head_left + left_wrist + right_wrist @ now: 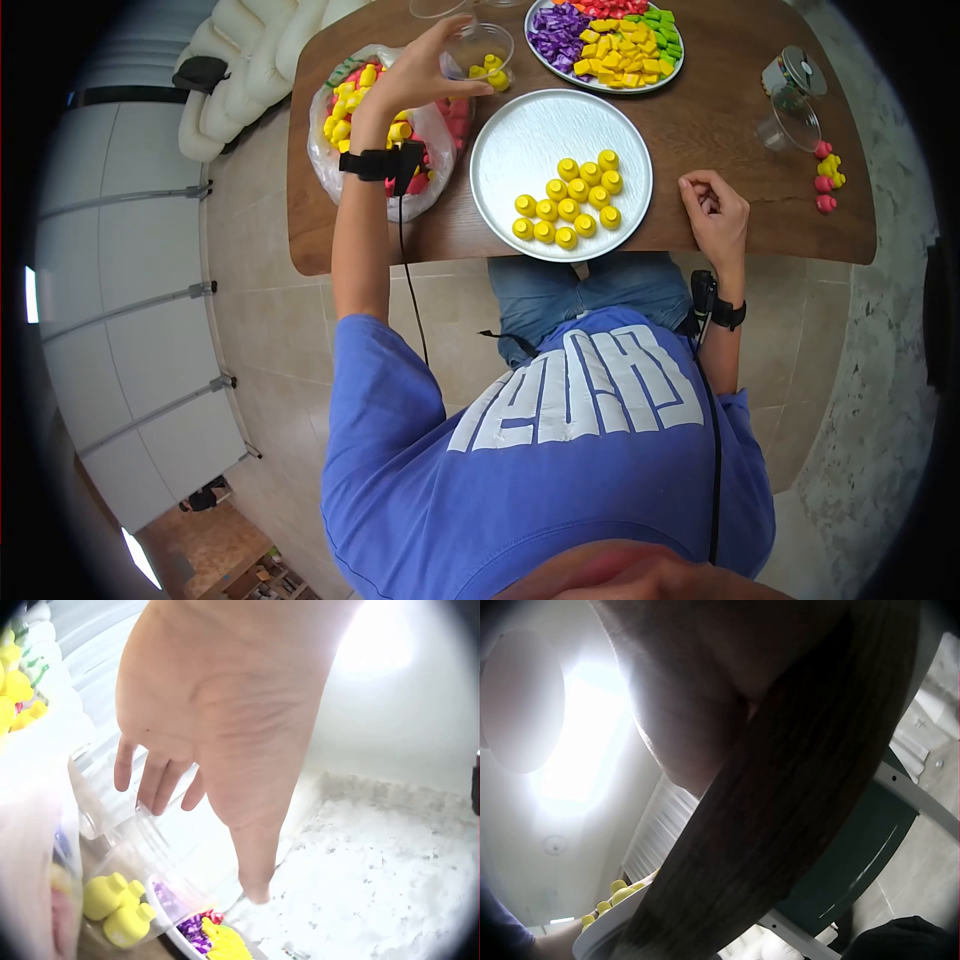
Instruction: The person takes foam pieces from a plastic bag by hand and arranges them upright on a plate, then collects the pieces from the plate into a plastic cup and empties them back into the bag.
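Observation:
My left hand reaches over the back left of the table, thumb and fingers spread beside a clear plastic cup. Inside the cup lie several small yellow bottle-shaped pieces. In the left wrist view the fingers hang straight near the cup's rim, and the thumb points down, apart from it. My right hand rests loosely curled near the table's front edge, holding nothing. Between the hands stands a round silver tray, with rows of yellow bottle-shaped pieces upright on its front half.
A plastic bag of yellow and red pieces sits at the left. At the back, a plate carries purple, red, yellow and green pieces. To the right are a clear cup, a lidded jar and a line of pink and yellow pieces.

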{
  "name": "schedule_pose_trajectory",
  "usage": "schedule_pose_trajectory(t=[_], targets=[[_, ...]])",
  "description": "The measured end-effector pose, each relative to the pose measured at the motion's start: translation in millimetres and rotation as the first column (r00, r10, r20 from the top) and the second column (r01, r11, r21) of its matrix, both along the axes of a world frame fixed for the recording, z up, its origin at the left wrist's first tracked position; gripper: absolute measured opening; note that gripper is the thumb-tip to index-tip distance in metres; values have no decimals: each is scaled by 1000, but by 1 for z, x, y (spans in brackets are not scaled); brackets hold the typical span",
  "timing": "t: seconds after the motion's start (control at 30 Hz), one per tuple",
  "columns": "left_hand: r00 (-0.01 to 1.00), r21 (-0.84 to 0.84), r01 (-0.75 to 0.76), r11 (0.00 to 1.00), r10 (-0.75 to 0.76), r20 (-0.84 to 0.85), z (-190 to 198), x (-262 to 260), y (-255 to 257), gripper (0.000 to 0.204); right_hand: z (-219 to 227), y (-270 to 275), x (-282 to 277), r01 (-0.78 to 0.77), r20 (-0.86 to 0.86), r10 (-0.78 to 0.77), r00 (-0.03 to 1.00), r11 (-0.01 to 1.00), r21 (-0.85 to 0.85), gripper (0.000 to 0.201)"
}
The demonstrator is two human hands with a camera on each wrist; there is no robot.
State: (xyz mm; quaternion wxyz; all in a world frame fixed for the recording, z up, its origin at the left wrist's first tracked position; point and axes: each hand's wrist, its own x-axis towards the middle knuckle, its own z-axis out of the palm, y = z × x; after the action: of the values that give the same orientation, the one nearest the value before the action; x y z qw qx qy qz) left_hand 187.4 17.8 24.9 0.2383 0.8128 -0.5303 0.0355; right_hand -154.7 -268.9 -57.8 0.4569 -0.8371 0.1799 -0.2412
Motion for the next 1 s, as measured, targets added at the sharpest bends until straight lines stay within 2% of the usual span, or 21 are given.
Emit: schedule_pose_trajectory(t=[0.13, 0.2, 0.33, 0.4, 0.47, 0.57, 0.67, 0.77, 0.83, 0.87, 0.93, 1.0], targets=[[994, -75, 3, 997, -11, -107, -9, 4, -6, 92, 1, 2, -1, 11, 22, -11, 1000, 1000, -1, 10], [991, -53, -128, 990, 126, -32, -10, -8, -12, 89, 1, 2, -1, 16, 18, -16, 1000, 1000, -1, 10], [975, -57, -223, 973, 221, -27, -19, -13, -15, 88, -1, 0, 0, 3, 13, -3, 1000, 1000, 8, 9], [914, -92, -364, 927, 336, -228, -16, -11, -11, 89, 0, 2, 0, 2, 7, -2, 1000, 1000, 7, 9], [921, -143, -352, 925, 315, -228, -17, -9, -8, 91, -2, 1, 1, 1, 3, -1, 1000, 1000, 9, 9], [901, -83, -368, 926, 333, -278, -14, -6, -1, 91, -3, 1, 1, 9, -10, -9, 1000, 1000, 10, 9], [894, -83, -400, 913, 369, -252, -14, -9, 1, 92, -1, 1, 1, 6, 9, -6, 1000, 1000, 6, 9], [916, -159, -369, 916, 329, -232, -9, -29, -9, 88, -4, 0, 2, 6, -1, -6, 1000, 1000, 13, 9], [966, -266, -249, 931, 260, 5, 8, -55, -15, 51, 0, 3, 1, 6, 7, -6, 1000, 1000, 12, 9], [965, -269, -252, 930, 262, 4, 1, -52, -15, 51, 0, 3, 1, 3, 7, -3, 1000, 1000, 9, 9], [964, -245, -229, 942, 254, 78, -18, -47, -17, 86, -3, 1, 2, 5, 0, -5, 1000, 1000, 13, 9], [970, -260, -197, 945, 226, 90, -23, -49, -18, 86, -4, 0, 2, 4, 0, -4, 1000, 1000, 11, 9]])
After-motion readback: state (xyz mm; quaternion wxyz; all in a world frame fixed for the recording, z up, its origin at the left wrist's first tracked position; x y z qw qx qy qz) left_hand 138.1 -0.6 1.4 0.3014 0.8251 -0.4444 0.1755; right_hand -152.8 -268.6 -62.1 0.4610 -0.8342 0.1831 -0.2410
